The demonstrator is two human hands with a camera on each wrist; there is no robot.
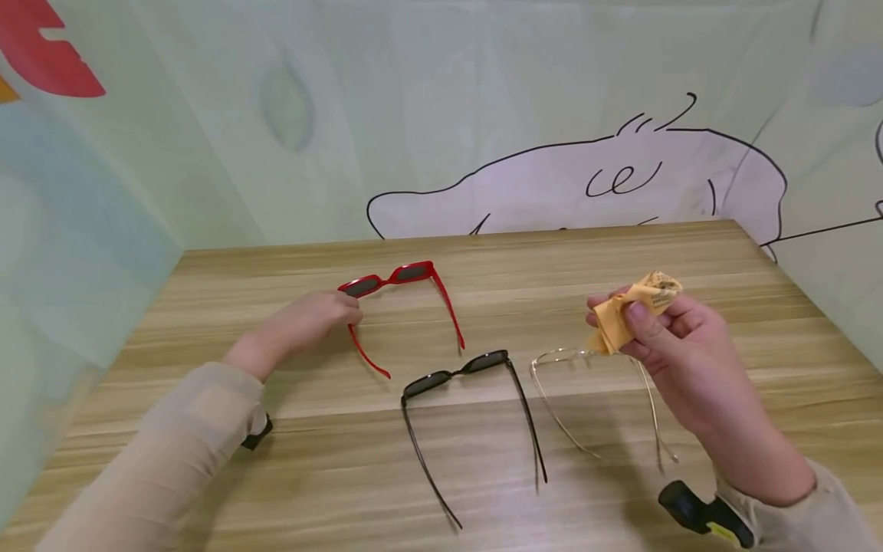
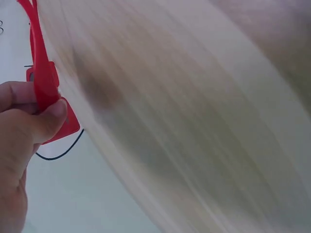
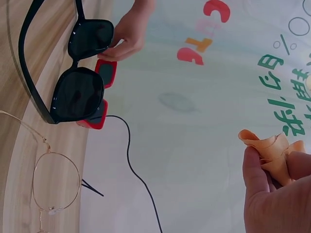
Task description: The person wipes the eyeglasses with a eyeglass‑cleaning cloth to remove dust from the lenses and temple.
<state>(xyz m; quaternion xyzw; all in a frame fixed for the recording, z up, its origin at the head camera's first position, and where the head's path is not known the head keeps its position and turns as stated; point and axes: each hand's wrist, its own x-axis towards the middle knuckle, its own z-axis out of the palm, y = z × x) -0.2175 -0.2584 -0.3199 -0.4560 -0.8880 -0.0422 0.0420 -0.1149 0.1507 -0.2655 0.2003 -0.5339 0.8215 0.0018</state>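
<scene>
My left hand [image 1: 310, 322] pinches the red sunglasses [image 1: 414, 272] at their left hinge, near the back of the table. In the left wrist view, the thumb and fingers close on the red frame [image 2: 46, 82] where the temple meets the front. My right hand [image 1: 690, 360] grips a crumpled orange cloth [image 1: 631, 310] between thumb and fingers, raised over the gold wire-rimmed glasses [image 1: 552, 356]. The right wrist view shows the folded cloth [image 3: 272, 150] bunched in the fingertips. Black sunglasses [image 1: 451, 376] lie with temples unfolded between the two hands.
All the glasses lie on a wood-grain table [image 1: 310, 475]. Behind it hangs a pale backdrop [image 1: 448, 100] with printed drawings and lettering. Dark wrist-worn devices show at the left cuff [image 1: 258, 433] and the right cuff [image 1: 704, 514].
</scene>
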